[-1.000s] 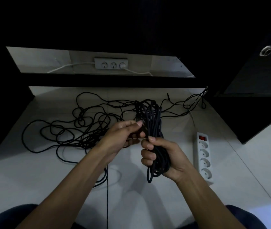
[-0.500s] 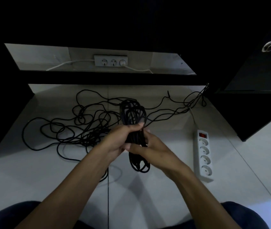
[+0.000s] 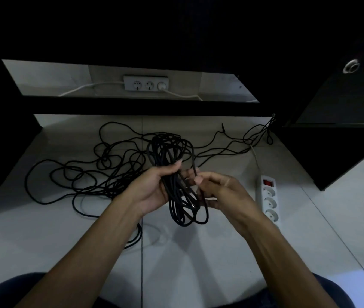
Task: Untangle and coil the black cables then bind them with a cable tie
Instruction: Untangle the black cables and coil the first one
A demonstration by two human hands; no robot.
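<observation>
A coil of black cable (image 3: 177,203) hangs upright above the white tiled floor, its loops showing above and below my hands. My left hand (image 3: 154,187) grips the coil around its middle, fingers curled over the strands. My right hand (image 3: 218,192) is just right of the coil and pinches a single strand at the coil's right side between thumb and fingers. More black cable (image 3: 83,174) lies loose and tangled on the floor to the left and behind, with one strand (image 3: 232,147) running off to the right rear. No cable tie is visible.
A white power strip with a red switch (image 3: 267,198) lies on the floor at the right. Another white socket strip (image 3: 146,83) sits under the dark cabinet (image 3: 343,138) at the back. My knees (image 3: 9,292) show at the bottom edge.
The coil passed from my right hand into my left. My right hand let go of the bundle, moved right and now pinches one strand. The coil shifted left, then back toward the middle.
</observation>
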